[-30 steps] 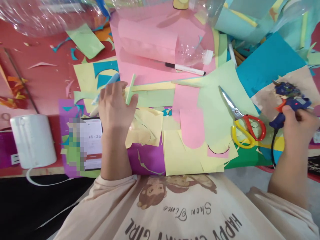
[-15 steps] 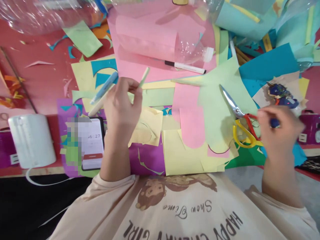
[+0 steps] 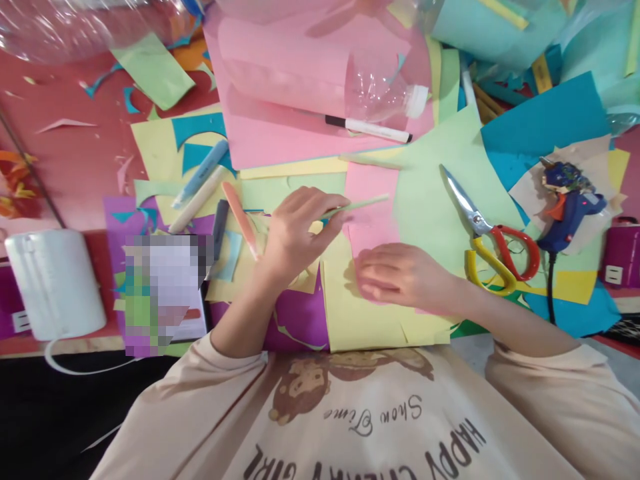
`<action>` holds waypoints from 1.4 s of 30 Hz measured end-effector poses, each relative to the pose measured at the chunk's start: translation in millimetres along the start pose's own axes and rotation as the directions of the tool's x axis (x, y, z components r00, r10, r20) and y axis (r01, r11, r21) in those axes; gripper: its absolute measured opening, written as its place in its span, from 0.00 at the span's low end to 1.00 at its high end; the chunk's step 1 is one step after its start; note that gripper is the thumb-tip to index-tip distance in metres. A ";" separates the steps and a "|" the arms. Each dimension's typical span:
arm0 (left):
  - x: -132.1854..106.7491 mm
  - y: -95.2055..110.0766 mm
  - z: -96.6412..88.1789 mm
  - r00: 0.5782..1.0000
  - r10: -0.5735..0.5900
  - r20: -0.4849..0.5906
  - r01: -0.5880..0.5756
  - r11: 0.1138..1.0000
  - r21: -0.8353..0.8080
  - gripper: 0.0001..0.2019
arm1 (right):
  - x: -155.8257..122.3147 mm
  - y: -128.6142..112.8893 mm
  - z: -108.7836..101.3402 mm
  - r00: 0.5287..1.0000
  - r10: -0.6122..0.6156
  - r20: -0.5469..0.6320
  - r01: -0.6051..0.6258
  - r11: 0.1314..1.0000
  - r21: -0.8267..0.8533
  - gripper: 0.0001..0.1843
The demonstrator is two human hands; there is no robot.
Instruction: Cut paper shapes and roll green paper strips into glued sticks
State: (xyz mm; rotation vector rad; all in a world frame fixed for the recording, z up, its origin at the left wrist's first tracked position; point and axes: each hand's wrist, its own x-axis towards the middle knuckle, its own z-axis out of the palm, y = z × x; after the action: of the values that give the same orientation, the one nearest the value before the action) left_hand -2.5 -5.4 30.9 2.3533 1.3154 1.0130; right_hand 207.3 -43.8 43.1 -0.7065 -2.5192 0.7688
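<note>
My left hand (image 3: 305, 230) is closed, pinching one end of a thin light green paper strip (image 3: 370, 201) between thumb and fingers. The strip points right, over a pink sheet. My right hand (image 3: 407, 277) lies palm down with its fingers stretched over a pink paper piece (image 3: 367, 237); they cover much of its lower part, and whether the thumb grips it is hidden. Scissors (image 3: 477, 223) with red and yellow handles lie right of the hands, blades apart. Further right, a blue glue gun (image 3: 567, 217) rests on a paper scrap.
A pink-wrapped plastic bottle (image 3: 290, 63) and a black-and-white marker (image 3: 370, 129) lie at the back. Several pens, including an orange pen (image 3: 240, 217), lie left of my left hand. A phone (image 3: 195, 323) and a white box (image 3: 56, 283) are at the left.
My left hand has moved right and slightly down with the paper strip. My right hand has come left from the glue gun onto the pink paper piece, uncovering the gun and the scissor handles.
</note>
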 end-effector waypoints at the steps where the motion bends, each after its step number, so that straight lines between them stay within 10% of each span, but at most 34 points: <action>1: -1.4 0.2 3.1 1.000 0.026 0.008 -0.026 0.999 -0.021 0.05 | 0.0 1.8 -4.8 0.993 0.073 -0.090 -0.069 0.997 0.042 0.10; 6: -6.1 2.2 18.8 0.993 0.121 -0.013 -0.122 0.989 -0.082 0.02 | 2.5 22.1 -26.3 0.778 0.471 -0.417 -0.419 0.882 0.214 0.09; 12: -9.4 3.7 22.8 0.979 0.189 -0.074 -0.193 0.980 -0.055 0.03 | 0.5 38.5 -23.3 0.841 0.513 -0.172 -0.454 0.842 0.290 0.09; 24: -9.7 -8.1 15.6 0.992 0.105 -0.073 -0.105 0.994 0.000 0.02 | -7.7 46.3 -26.5 0.843 0.425 -0.330 -0.381 0.905 0.191 0.10; 42: -10.5 -13.2 12.4 0.990 0.099 0.103 -0.108 0.991 0.078 0.03 | -10.3 50.8 -28.8 0.897 0.367 -0.245 -0.362 0.930 0.068 0.03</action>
State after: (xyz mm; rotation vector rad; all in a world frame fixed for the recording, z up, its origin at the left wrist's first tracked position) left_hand -6.1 -5.5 10.3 2.5222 1.2332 0.8729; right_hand 247.6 -1.8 32.1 -1.2131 -2.1695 0.7664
